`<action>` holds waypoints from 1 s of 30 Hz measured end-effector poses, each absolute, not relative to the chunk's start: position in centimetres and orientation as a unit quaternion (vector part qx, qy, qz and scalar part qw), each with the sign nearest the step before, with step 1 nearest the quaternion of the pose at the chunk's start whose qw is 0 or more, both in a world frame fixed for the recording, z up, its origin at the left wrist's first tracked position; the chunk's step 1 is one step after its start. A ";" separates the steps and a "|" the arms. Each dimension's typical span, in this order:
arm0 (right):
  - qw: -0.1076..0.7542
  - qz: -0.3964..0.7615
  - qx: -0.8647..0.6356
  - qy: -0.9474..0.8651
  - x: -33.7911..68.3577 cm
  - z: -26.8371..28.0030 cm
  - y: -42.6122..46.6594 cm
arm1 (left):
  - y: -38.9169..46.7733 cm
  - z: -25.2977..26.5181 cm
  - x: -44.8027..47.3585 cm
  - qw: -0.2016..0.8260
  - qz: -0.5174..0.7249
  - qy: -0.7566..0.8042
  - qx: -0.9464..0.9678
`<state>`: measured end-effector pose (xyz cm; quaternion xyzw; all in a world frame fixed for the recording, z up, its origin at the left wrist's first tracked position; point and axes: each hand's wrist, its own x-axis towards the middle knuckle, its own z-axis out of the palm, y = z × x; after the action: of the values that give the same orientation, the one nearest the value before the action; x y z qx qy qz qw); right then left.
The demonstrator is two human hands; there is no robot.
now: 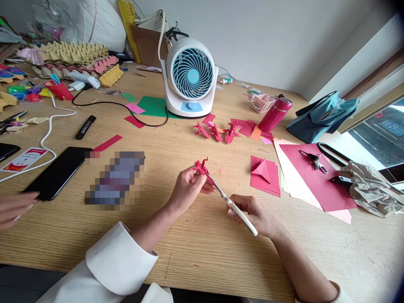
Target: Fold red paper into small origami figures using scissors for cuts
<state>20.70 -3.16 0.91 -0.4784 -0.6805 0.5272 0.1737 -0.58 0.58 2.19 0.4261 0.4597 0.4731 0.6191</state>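
Note:
Near the table's middle, my left hand (189,187) pinches a small red folded-paper figure (201,167) with thin curled points. My right hand (251,213) is closed around white-handled scissors (241,215), whose metal blades reach up-left to the figure and touch or overlap its lower edge. Whether the blades are parted there is too small to tell. Behind my hands, several similar red paper figures (216,131) stand in a row. Right of my hands lies a stack of red paper squares (265,185) with a partly folded piece (261,170) on top.
A white fan (191,80) stands at the back. At right are a pink bottle (275,114), a teal bag (322,118), large red sheets (311,176) and keys (315,161). A black phone (61,173) lies left, with another person's hand (15,209) beside it.

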 end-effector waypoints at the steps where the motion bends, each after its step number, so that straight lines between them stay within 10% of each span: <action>1: 0.173 0.526 -0.478 -0.681 20.7 0.9 -3.2 | 0.6 2.2 -0.6 0.619 0.472 0.460 0.427; 30: 0.167 0.519 -0.488 -0.682 20.6 1.3 -3.2 | 0.9 1.6 -0.7 0.610 0.475 0.465 0.431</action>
<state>20.63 -3.18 1.26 -0.4876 -0.6816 0.5192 0.1675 -0.72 0.90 1.61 0.4315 0.4654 0.4751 0.6095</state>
